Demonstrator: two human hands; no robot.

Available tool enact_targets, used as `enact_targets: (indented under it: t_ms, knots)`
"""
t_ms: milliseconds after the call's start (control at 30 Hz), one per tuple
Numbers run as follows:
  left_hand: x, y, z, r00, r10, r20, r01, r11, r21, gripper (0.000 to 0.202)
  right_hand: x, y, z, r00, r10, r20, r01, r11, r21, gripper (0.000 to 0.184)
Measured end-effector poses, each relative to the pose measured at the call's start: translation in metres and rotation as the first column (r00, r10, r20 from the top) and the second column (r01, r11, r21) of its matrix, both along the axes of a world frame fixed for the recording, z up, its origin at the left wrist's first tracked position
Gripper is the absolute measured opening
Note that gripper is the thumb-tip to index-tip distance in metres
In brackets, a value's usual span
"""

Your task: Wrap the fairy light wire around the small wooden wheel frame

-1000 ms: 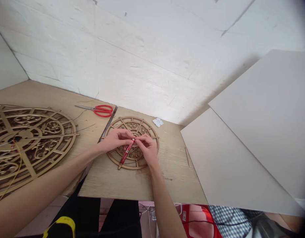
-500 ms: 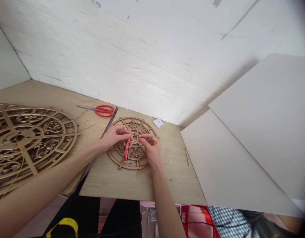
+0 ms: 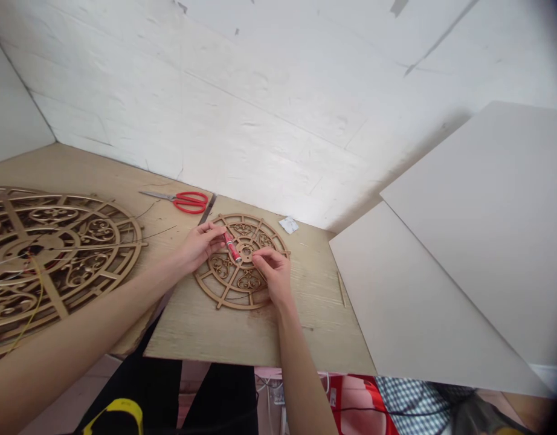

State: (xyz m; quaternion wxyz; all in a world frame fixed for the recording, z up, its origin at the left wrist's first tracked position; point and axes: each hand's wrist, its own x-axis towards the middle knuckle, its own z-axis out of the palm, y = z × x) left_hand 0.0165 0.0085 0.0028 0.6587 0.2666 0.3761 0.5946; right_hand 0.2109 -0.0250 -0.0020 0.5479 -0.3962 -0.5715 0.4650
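Note:
A small round fretwork wooden disc (image 3: 224,284) lies flat on the light wooden board in front of me. My left hand (image 3: 200,244) grips a slim red tube (image 3: 232,248), its tip pointing at the disc's centre hub. My right hand (image 3: 272,275) rests on the disc's right half, with thumb and forefinger pinched together just right of the hub. What they pinch is too small to make out.
A large fretwork wooden disc (image 3: 56,248) with thin wires lies at the left. Red-handled scissors (image 3: 181,200) lie behind the small disc, a crumpled white scrap (image 3: 288,225) to its right. Big grey boards (image 3: 464,254) lean at the right. A white wall stands behind.
My left hand has swung the red tube from pointing down-left toward me to lying up across the disc, tip at the hub. My right hand has let go of the tube's end.

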Motion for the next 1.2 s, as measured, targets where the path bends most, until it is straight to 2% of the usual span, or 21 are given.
enact_targets:
  t_ms: [133, 267, 500, 800, 1200]
  knots:
    - [0.0013, 0.0010, 0.0001, 0.998, 0.050, 0.037, -0.048, 0.998, -0.035, 0.025, -0.0033, -0.0035, 0.0048, 0.996, 0.080, 0.048, -0.079, 0.997, -0.026, 0.013]
    - [0.0034, -0.0006, 0.0025, 0.996, 0.080, 0.041, -0.079, 0.996, -0.030, 0.027, -0.0064, -0.0046, 0.0057, 0.993, 0.109, 0.052, -0.106, 0.993, -0.058, 0.016]
    - [0.0048, -0.0020, 0.0005, 0.995, 0.095, 0.019, -0.095, 0.995, -0.014, 0.027, -0.0080, -0.0044, 0.0043, 0.994, 0.100, 0.037, -0.096, 0.989, -0.113, 0.019]
    - [0.0049, -0.0032, -0.0017, 0.994, 0.107, -0.014, -0.107, 0.994, 0.015, 0.025, -0.0075, -0.0011, 0.0006, 1.000, -0.009, 0.027, 0.013, 0.992, -0.125, 0.019]
    - [0.0031, -0.0033, -0.0027, 0.996, 0.089, -0.013, -0.089, 0.996, 0.022, 0.029, -0.0073, -0.0023, 0.0024, 0.997, 0.053, -0.063, -0.064, 0.982, -0.177, 0.023]
